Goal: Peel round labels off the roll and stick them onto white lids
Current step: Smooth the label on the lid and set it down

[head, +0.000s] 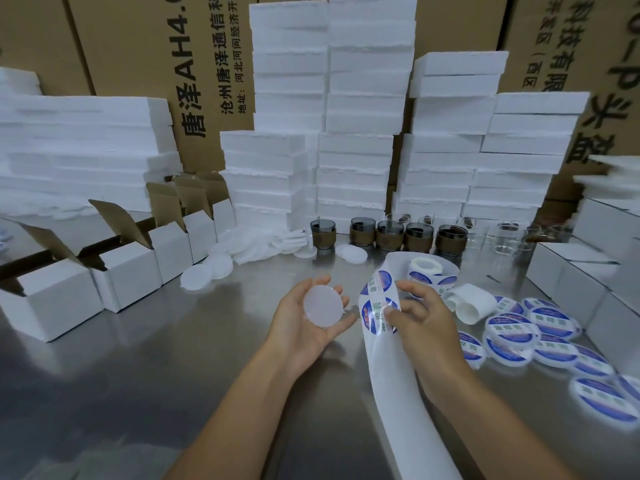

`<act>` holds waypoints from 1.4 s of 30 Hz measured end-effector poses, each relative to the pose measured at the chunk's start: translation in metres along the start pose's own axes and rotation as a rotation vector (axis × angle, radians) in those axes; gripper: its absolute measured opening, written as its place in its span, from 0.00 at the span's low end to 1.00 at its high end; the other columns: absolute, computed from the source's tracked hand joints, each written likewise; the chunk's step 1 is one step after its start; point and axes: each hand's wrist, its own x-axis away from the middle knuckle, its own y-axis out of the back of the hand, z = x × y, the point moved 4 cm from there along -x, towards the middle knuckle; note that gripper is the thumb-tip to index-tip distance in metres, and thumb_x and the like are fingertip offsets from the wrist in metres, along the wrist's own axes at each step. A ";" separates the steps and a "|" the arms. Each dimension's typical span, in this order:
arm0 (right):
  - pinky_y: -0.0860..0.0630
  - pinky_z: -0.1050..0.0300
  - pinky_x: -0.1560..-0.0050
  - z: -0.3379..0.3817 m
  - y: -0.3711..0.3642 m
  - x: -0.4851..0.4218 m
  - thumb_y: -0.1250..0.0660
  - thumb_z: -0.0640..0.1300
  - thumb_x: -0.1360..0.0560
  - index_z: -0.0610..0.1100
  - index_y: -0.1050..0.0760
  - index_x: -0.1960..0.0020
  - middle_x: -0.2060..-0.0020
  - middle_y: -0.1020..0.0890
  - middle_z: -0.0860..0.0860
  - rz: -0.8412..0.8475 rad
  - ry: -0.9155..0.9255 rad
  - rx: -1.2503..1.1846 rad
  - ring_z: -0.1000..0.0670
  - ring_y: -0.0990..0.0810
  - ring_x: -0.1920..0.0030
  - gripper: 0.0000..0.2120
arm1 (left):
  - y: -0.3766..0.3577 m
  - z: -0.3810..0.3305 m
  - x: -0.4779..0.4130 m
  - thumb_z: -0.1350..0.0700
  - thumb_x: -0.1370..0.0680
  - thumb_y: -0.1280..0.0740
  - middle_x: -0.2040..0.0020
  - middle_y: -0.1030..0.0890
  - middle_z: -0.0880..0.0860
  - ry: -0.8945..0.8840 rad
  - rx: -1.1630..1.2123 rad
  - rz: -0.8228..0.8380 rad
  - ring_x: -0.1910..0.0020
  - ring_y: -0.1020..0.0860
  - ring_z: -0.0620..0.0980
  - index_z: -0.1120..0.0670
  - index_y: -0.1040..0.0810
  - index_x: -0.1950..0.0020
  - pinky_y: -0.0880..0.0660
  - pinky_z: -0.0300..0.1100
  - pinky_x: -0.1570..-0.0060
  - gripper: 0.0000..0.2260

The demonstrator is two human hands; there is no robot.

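Nearest the viewer, two bare forearms reach over the steel table (166,375). The left hand (304,327) lies palm up, its fingers curled round one plain white lid (322,306), which it cups above the table. Just beside it, the right hand (420,318) pinches one round label (375,315) between thumb and fingertips. That label sits on the backing strip (391,393), which runs from the bottom edge up to the roll (427,268). A second label shows on the strip above the first.

To the right lie roughly ten labelled lids (510,329); they overlap, so the exact count is unclear. Near them sits one curl of white backing (472,303).

Further off, five open white boxes (124,275) line the left side, and a heap of plain lids (242,247) spreads beside them. Five dark cups (362,231) in brown sleeves stand in a row, with clear glasses (512,237) to their right. Behind rise stacks of white foam blocks (360,98) against brown cartons (138,46).
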 end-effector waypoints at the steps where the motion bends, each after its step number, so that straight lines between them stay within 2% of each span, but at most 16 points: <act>1: 0.27 0.70 0.73 0.000 0.003 0.005 0.34 0.33 0.26 0.54 0.28 0.48 0.68 0.17 0.60 0.008 0.018 -0.035 0.62 0.18 0.66 0.16 | 0.000 0.002 0.001 0.53 0.22 0.38 0.51 0.22 0.60 0.008 -0.077 -0.013 0.54 0.22 0.57 0.58 0.23 0.48 0.21 0.53 0.61 0.10; 5: 0.24 0.68 0.71 -0.002 0.005 0.014 0.34 0.33 0.26 0.53 0.28 0.48 0.65 0.17 0.64 0.037 0.082 -0.080 0.60 0.17 0.63 0.16 | -0.003 0.013 0.005 0.52 0.22 0.35 0.48 0.18 0.60 0.071 -0.345 0.033 0.48 0.19 0.58 0.59 0.22 0.48 0.20 0.56 0.55 0.11; 8: 0.24 0.68 0.67 -0.005 0.005 0.016 0.34 0.33 0.26 0.54 0.28 0.50 0.61 0.17 0.58 0.030 0.160 -0.008 0.60 0.18 0.61 0.16 | -0.008 0.018 0.007 0.52 0.23 0.33 0.47 0.17 0.58 0.053 -0.502 0.122 0.50 0.17 0.55 0.58 0.19 0.47 0.20 0.51 0.57 0.12; 10: 0.25 0.71 0.62 -0.006 0.005 0.018 0.32 0.36 0.27 0.55 0.28 0.51 0.54 0.20 0.59 0.024 0.280 0.159 0.63 0.21 0.56 0.15 | -0.009 0.017 0.007 0.53 0.24 0.32 0.48 0.16 0.58 0.025 -0.535 0.123 0.52 0.17 0.54 0.58 0.19 0.45 0.20 0.49 0.58 0.11; 12: 0.31 0.76 0.54 -0.002 0.005 0.022 0.31 0.39 0.28 0.56 0.28 0.47 0.47 0.26 0.58 -0.028 0.478 0.480 0.65 0.27 0.49 0.15 | -0.008 0.017 0.006 0.54 0.24 0.32 0.48 0.16 0.58 0.022 -0.543 0.108 0.52 0.17 0.54 0.57 0.20 0.45 0.20 0.49 0.57 0.11; 14: 0.35 0.69 0.43 0.002 0.004 0.023 0.28 0.41 0.30 0.51 0.25 0.41 0.42 0.28 0.53 -0.072 0.655 0.747 0.59 0.32 0.42 0.19 | -0.008 0.017 0.006 0.53 0.24 0.32 0.48 0.17 0.58 0.024 -0.559 0.110 0.51 0.17 0.55 0.57 0.19 0.46 0.20 0.50 0.55 0.10; 15: 0.34 0.61 0.41 0.003 0.003 0.023 0.27 0.41 0.31 0.48 0.24 0.40 0.41 0.26 0.50 -0.075 0.711 0.809 0.54 0.31 0.40 0.19 | -0.009 0.017 0.006 0.53 0.24 0.32 0.47 0.17 0.58 0.024 -0.565 0.114 0.50 0.17 0.55 0.57 0.19 0.46 0.20 0.50 0.54 0.11; 17: 0.33 0.53 0.42 0.004 0.002 0.022 0.26 0.40 0.32 0.46 0.21 0.43 0.43 0.23 0.48 -0.065 0.771 0.861 0.46 0.27 0.42 0.18 | -0.009 0.017 0.006 0.53 0.23 0.32 0.46 0.17 0.59 0.028 -0.565 0.118 0.48 0.18 0.57 0.57 0.19 0.45 0.20 0.52 0.51 0.11; 20: 0.31 0.51 0.44 0.004 0.002 0.022 0.25 0.40 0.33 0.44 0.20 0.46 0.48 0.20 0.49 -0.062 0.806 0.887 0.45 0.24 0.45 0.16 | -0.010 0.019 0.008 0.54 0.22 0.34 0.46 0.18 0.60 0.070 -0.568 0.145 0.48 0.18 0.57 0.58 0.20 0.44 0.20 0.53 0.50 0.11; 24: 0.32 0.53 0.46 0.005 0.002 0.021 0.24 0.41 0.34 0.45 0.20 0.49 0.53 0.18 0.51 -0.057 0.828 0.872 0.47 0.22 0.49 0.14 | -0.012 0.021 0.010 0.55 0.22 0.35 0.47 0.18 0.61 0.128 -0.599 0.184 0.52 0.19 0.55 0.58 0.19 0.46 0.20 0.53 0.51 0.09; 29: 0.31 0.51 0.49 0.007 0.002 0.021 0.21 0.41 0.37 0.44 0.19 0.54 0.58 0.17 0.50 -0.122 0.856 0.881 0.46 0.20 0.54 0.13 | -0.013 0.020 0.009 0.56 0.23 0.34 0.48 0.18 0.62 0.114 -0.624 0.178 0.54 0.19 0.56 0.57 0.18 0.50 0.20 0.53 0.51 0.07; 33: 0.32 0.52 0.48 0.007 0.002 0.022 0.23 0.39 0.36 0.44 0.20 0.56 0.58 0.17 0.50 -0.113 0.854 0.873 0.46 0.20 0.54 0.10 | -0.012 0.018 0.008 0.56 0.23 0.33 0.53 0.16 0.60 0.001 -0.650 0.090 0.58 0.18 0.53 0.56 0.17 0.53 0.19 0.48 0.60 0.06; 35: 0.31 0.53 0.50 0.006 0.001 0.022 0.26 0.38 0.34 0.44 0.21 0.57 0.57 0.18 0.50 -0.095 0.849 0.891 0.47 0.21 0.54 0.08 | -0.011 0.014 0.007 0.57 0.24 0.32 0.59 0.16 0.56 -0.074 -0.656 -0.003 0.64 0.18 0.49 0.55 0.18 0.55 0.21 0.43 0.66 0.04; 37: 0.32 0.54 0.51 0.005 0.000 0.021 0.27 0.37 0.33 0.44 0.21 0.57 0.57 0.20 0.50 -0.088 0.833 0.908 0.47 0.22 0.54 0.06 | -0.008 0.010 0.007 0.56 0.24 0.31 0.60 0.17 0.52 -0.145 -0.704 -0.100 0.65 0.19 0.47 0.53 0.18 0.57 0.22 0.40 0.69 0.03; 40: 0.35 0.58 0.49 0.004 0.001 0.021 0.31 0.38 0.32 0.45 0.23 0.59 0.57 0.22 0.50 -0.089 0.787 0.861 0.50 0.25 0.53 0.04 | -0.007 0.005 0.006 0.56 0.24 0.32 0.60 0.17 0.48 -0.271 -0.816 -0.167 0.65 0.19 0.43 0.51 0.19 0.60 0.20 0.43 0.69 0.05; 42: 0.35 0.60 0.48 0.005 0.004 0.020 0.34 0.37 0.32 0.45 0.24 0.60 0.57 0.24 0.52 -0.107 0.724 0.741 0.53 0.28 0.53 0.04 | -0.007 0.003 0.006 0.55 0.24 0.32 0.61 0.17 0.47 -0.350 -0.919 -0.195 0.64 0.20 0.44 0.51 0.20 0.61 0.20 0.48 0.63 0.06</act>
